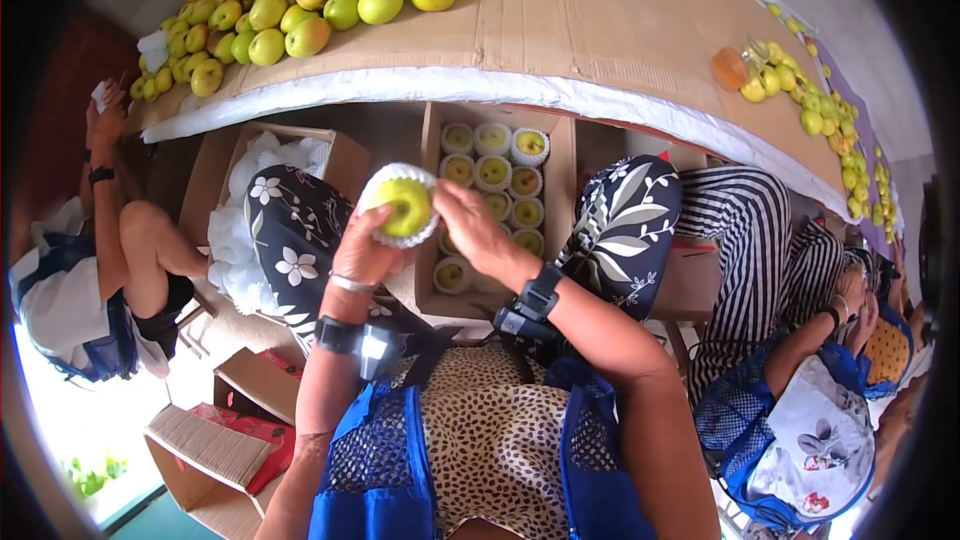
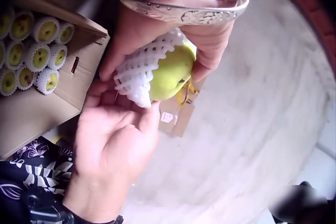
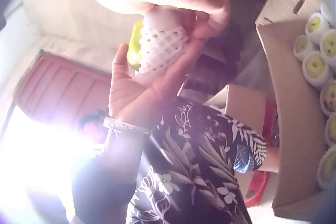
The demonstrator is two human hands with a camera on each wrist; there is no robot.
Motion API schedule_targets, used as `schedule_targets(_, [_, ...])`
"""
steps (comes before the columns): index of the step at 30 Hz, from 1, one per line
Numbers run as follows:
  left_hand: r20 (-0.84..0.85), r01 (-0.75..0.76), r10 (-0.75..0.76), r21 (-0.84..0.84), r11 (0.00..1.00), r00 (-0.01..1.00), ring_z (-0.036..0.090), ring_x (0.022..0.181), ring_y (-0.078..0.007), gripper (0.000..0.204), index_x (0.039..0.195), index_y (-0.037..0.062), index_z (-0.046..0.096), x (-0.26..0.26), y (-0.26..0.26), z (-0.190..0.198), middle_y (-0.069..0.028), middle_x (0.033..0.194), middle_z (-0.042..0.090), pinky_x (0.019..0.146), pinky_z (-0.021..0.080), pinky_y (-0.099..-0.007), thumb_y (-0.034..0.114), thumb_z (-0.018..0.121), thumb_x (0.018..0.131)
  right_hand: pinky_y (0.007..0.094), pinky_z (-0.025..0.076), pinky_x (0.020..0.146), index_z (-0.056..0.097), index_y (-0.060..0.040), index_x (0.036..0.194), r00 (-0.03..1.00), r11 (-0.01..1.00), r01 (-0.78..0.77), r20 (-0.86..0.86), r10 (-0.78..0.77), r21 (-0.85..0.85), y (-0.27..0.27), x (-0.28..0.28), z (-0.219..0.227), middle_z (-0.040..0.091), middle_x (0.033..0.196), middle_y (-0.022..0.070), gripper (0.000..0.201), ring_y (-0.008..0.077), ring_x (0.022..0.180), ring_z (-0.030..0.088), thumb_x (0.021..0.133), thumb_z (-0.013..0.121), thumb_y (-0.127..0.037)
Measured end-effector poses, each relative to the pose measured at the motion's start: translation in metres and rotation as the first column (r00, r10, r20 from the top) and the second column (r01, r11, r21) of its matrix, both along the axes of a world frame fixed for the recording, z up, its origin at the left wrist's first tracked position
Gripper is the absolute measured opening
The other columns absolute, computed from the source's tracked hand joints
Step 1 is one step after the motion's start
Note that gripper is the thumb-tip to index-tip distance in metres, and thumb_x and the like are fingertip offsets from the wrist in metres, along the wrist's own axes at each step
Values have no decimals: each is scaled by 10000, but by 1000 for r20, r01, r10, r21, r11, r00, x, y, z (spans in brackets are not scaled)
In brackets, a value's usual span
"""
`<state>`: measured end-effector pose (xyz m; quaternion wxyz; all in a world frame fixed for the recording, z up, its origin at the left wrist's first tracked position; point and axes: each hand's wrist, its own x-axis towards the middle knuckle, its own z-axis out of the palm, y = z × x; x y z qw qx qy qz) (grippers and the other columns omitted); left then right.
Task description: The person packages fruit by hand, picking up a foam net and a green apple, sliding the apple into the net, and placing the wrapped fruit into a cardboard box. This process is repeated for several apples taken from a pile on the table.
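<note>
A yellow-green apple sits partly inside a white foam net, held up in front of the person's lap. My left hand grips the netted apple, its thumb across the fruit's near side; a silver bangle circles that wrist. From the other side my right hand pinches the net at its edge, as the right wrist view also shows with the foam net between both hands. Beyond them, an open cardboard box holds rows of netted apples.
A large pile of loose apples covers the left of the cardboard-topped table. Left of the knees, a carton contains white foam nets. Open boxes stand behind at left. Other people sit on both sides.
</note>
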<state>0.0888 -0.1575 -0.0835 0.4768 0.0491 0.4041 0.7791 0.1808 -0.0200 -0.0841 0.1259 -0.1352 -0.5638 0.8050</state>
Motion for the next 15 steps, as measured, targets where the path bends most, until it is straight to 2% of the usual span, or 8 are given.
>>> schedule_targets(2, [76,54,-56,24,998,996,501,1094,-254,532,1226,-2,401,-6,-20,4,-141,1179,510,976,374,-401,238,586,788,263,457,711,545,40,1028,999,999,-4,-43,2,-50,-21,-6,-5,615,874,70,325,98,785,556,928,375,-218])
schedule_targets(4, [123,-34,34,-6,999,992,490,1113,-258,542,1230,0,400,-6,-33,9,-142,1188,507,982,371,-407,249,585,785,293,454,700,551,43,974,990,992,-69,117,82,-110,-35,-12,-1,618,847,87,341,134,776,567,905,402,-256])
schedule_targets(6, [137,-124,129,-43,991,982,493,1113,-271,528,1228,1,404,-7,-44,16,-148,1195,504,969,386,-421,248,566,791,309,451,679,552,45,958,986,997,-78,147,78,-6,-42,-14,13,614,816,93,380,138,764,568,902,417,-305])
schedule_targets(7, [117,-129,132,-32,991,984,502,1092,-265,493,1209,-8,419,-10,-49,20,-142,1170,516,955,393,-408,237,551,803,292,462,701,543,46,996,967,983,-176,180,182,-49,-42,-17,7,611,865,95,366,137,797,570,869,517,-296])
schedule_targets(10, [37,-116,118,-52,992,992,533,1035,-240,430,1165,-31,460,-12,-56,35,-124,1111,549,918,420,-373,206,543,816,269,468,742,527,42,1048,997,990,-56,51,63,-126,-60,-19,19,600,945,98,382,142,851,569,813,624,-244])
schedule_targets(11, [6,-99,99,-67,993,995,540,1023,-235,422,1157,-34,467,-11,-58,35,-121,1100,555,910,426,-367,202,545,815,257,467,777,512,41,1081,991,974,-85,81,104,-209,-60,-18,22,584,1007,96,428,148,896,564,765,683,-191])
schedule_targets(14, [-2,-68,68,-72,995,998,554,988,-216,396,1143,-30,482,-4,-56,34,-110,1071,568,883,443,-355,183,552,817,263,469,777,518,41,1072,991,971,-79,90,102,-224,-60,-4,29,589,998,96,417,147,903,566,769,677,-197])
schedule_targets(15, [12,-57,58,-67,996,998,553,990,-216,394,1147,-26,480,-2,-55,31,-108,1074,566,883,442,-356,184,552,821,240,467,715,523,28,1078,994,964,-81,50,97,-254,-60,-3,24,589,977,77,439,119,858,559,753,692,-215])
